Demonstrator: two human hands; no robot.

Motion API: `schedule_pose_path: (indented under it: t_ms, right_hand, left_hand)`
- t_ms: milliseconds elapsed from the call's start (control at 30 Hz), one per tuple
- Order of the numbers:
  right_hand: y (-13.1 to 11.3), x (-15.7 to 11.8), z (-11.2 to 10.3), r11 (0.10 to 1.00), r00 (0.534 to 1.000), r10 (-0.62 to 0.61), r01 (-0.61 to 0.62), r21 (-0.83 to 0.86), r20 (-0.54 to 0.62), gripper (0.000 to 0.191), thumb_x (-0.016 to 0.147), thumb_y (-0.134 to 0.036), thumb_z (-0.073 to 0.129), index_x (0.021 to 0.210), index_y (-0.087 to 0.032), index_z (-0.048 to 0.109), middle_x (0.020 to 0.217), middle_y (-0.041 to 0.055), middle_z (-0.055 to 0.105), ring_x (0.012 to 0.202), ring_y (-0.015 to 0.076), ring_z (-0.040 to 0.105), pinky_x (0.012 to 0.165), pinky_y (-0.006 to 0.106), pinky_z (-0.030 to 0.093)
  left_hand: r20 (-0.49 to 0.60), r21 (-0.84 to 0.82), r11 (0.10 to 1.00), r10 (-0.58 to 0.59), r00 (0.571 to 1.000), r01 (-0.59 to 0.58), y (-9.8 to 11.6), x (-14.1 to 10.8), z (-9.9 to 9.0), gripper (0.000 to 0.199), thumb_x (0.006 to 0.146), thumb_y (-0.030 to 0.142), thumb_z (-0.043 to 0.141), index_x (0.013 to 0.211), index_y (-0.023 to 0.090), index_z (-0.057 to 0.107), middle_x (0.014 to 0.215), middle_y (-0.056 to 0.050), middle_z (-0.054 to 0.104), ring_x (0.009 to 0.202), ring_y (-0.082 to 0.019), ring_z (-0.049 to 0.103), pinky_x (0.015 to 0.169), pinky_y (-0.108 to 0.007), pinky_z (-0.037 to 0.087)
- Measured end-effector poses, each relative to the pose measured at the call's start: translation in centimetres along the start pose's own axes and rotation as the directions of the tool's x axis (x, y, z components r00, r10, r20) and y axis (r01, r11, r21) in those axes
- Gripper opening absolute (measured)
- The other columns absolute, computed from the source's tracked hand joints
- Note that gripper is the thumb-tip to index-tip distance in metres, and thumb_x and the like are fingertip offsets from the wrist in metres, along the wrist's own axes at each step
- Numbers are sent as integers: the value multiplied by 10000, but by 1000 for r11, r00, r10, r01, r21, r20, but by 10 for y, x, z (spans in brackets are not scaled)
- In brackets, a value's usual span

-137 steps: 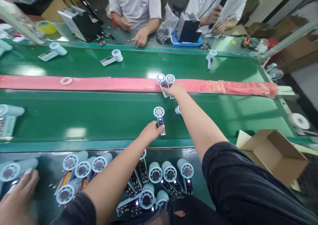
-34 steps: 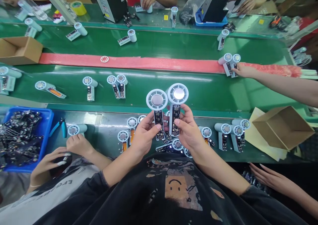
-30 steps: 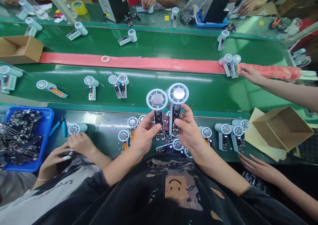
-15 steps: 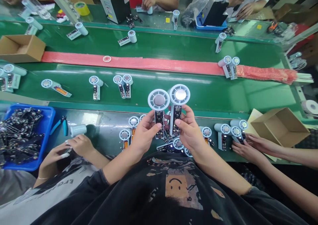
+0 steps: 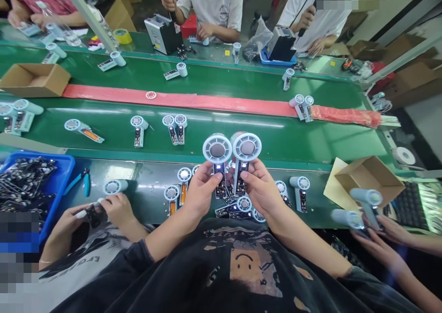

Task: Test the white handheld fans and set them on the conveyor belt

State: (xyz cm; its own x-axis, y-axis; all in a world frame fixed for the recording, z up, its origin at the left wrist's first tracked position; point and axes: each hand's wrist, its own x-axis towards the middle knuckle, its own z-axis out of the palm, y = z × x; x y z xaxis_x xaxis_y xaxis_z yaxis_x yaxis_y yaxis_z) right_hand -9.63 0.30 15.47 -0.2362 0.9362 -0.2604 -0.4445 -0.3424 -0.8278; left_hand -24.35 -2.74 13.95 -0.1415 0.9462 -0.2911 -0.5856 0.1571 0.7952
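Note:
My left hand [image 5: 201, 187] is closed around the handle of a pale blue fan unit [image 5: 217, 149], its thumb on the exposed circuit board. Beside it, my right hand [image 5: 261, 186] grips a second fan unit [image 5: 247, 147] in the same way. Both units stand upright with their round heads facing me, side by side, the boards showing small white lights. Below and behind the hands, several more units and boards [image 5: 238, 205] lie on the bench. To the left of my left hand are units with orange parts [image 5: 171, 193].
A blue tray [image 5: 67, 175] of circuit boards and blue pliers [image 5: 86, 184] lie left, near a co-worker's hands. Another person's hands hold units at right by a cardboard box [image 5: 369, 179]. A green conveyor [image 5: 214, 129] with a red strip [image 5: 221, 102] runs ahead.
The view has tilted up slightly. Both held units sit lower in the picture, and lights now show on their boards. The person at right has lifted two units off the bench.

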Motion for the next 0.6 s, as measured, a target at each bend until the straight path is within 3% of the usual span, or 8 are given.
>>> schedule_pose_path:
  t_ms: [400,600]
  right_hand:
    - [-1,-11,6,1000,997,-7,7,-4,-74,418,626,-327,891,935,-267,615,1025,-4,778,965,229,731,963,430,582]
    - [1,-14,7,1000,996,-11,11,2,-84,522,621,-357,901,1054,-282,619,1021,0,779,919,224,731,896,418,606]
  left_hand:
    - [-14,35,999,-30,999,30,2,-8,-1,336,672,327,885,947,228,720,1110,-52,760,1101,-232,686,1057,-420,515]
    - [-5,33,997,-66,998,66,4,-10,0,350,669,331,882,965,229,724,1120,-51,759,1110,-235,685,1074,-428,503]
